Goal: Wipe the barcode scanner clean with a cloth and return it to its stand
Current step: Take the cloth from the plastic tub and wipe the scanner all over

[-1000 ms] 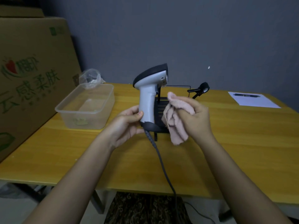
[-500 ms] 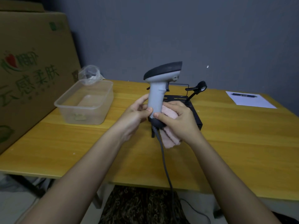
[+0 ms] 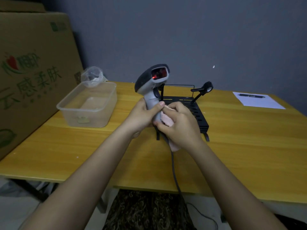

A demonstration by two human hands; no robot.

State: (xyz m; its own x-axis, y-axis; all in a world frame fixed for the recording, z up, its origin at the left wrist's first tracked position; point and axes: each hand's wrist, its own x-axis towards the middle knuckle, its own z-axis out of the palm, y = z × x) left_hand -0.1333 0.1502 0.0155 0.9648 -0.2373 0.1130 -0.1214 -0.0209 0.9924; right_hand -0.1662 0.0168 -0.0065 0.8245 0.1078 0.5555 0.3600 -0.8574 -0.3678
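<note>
Left hand (image 3: 141,116): closed around the lower grip of the barcode scanner (image 3: 152,87), thumb laid across the near face of the handle; it holds the unit upright above the surface.
Right hand (image 3: 180,124): closed on the cloth (image 3: 167,119), pressing it against the right side of the handle base; a tail of cloth hangs out below the wrist.
Step in hand: wiping, at the lower handle. The scanner is not yet back on its stand.
Scanner position: between the two hands, head tilted up and left, window facing the camera with a red glow inside. The head and trigger area stand clear of the cloth.
Cable (image 3: 173,165): runs from the handle base toward the near edge of the surface and drops over it.
Stand (image 3: 197,113): black slotted frame, just behind and to the right of the hands; its holder arm (image 3: 201,90) rises at the far right corner. How the scanner seats on it cannot be made out from this view.
Next move, by judgement: carry the cloth up over the trigger, head and window, then place the scanner on the stand, keeping the cable slack so that it does not drag.
Surface (image 3: 249,138): yellow wood.
</note>
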